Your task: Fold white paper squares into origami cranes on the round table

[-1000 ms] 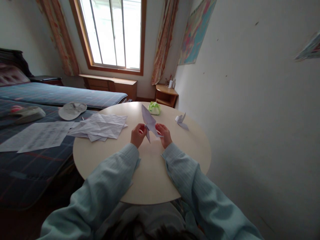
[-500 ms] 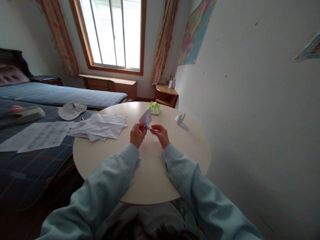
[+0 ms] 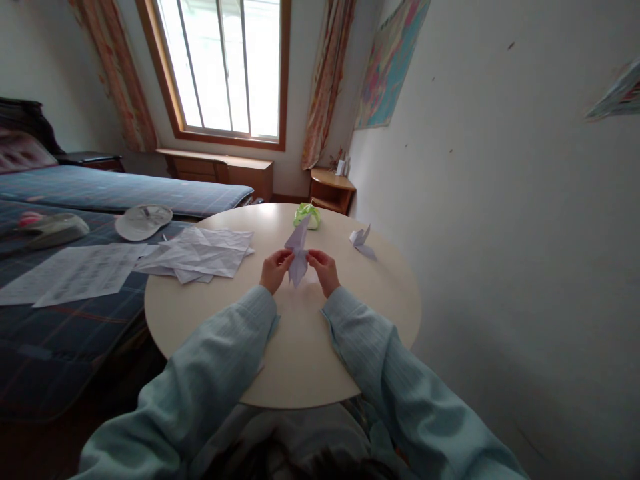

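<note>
A folded piece of white paper is held above the round table, with a pointed part rising and another hanging down. My left hand pinches its left side at the middle. On the opposite side, my right hand pinches it between thumb and fingers. Another folded paper shape rests on the table to the right. Behind the held paper sits a green and white packet, partly covered by its tip.
Crumpled white sheets lie at the table's left edge. Printed sheets and a white cap are on the bed beside it. A white wall stands close on the right.
The held paper has turned and now shows a lower point between my hands. My right fingers have moved from its lower corner to its right side.
</note>
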A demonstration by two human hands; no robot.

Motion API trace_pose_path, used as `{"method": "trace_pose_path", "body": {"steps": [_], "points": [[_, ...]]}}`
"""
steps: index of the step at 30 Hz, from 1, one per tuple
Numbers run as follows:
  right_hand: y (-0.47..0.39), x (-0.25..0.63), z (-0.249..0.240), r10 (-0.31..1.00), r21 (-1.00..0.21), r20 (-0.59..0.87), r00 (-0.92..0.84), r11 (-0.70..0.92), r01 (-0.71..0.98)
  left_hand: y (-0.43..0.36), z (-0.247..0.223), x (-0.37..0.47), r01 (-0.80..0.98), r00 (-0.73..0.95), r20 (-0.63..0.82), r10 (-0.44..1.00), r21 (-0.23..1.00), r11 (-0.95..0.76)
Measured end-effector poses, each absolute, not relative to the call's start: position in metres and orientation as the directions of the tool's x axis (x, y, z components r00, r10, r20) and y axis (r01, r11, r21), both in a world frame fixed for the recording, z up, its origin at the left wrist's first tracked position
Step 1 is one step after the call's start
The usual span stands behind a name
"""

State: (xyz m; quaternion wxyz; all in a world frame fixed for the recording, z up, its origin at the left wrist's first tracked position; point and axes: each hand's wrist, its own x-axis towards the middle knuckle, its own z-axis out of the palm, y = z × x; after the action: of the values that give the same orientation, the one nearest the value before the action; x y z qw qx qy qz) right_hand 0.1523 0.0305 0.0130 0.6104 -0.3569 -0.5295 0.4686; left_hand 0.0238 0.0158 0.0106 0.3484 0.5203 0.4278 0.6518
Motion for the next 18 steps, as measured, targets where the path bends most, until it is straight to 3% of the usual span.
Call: {"method": "trace_pose_path", "body": {"steps": [10, 18], "points": [[0.0290, 0.1526, 0.0120, 0.969, -0.922, 0.238, -0.067, 0.204, -0.329, 0.0151, 0.0089, 0.0235, -0.333, -0.101, 0.149, 0.984, 0.927, -0.175], [0.0236, 0.1532, 0.0172, 0.984, -0.893, 0.164, -0.075, 0.116, -0.434, 0.0115, 0.0125, 0.0240, -0.365, -0.024, 0.101, 0.995, 0.925, -0.103]]}}
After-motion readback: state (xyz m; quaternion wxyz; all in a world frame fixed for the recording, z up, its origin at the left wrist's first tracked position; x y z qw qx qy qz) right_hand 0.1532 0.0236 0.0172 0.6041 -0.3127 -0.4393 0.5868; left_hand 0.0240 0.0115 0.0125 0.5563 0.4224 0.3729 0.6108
